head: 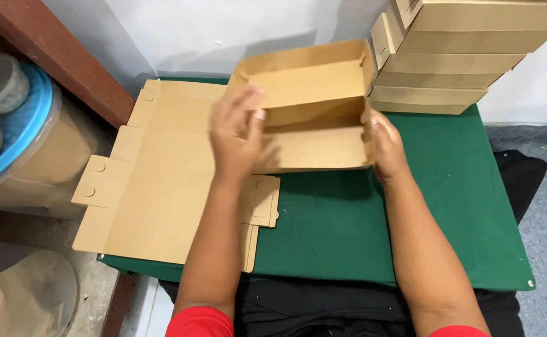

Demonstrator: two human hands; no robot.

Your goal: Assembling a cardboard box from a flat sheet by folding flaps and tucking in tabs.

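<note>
Folding a brown cardboard box over a green worktop, both hands on it.

Head view: left hand flat and open-fingered against the near-left wall, right hand pressed to the right end, neither clenched. Box half-formed, raised at the worktop's far middle; likely light, thin and easily creased, so best taken by walls and corners. Crowded by stacked finished boxes at far right and flat box blanks at left; open green room toward the near edge.
</note>
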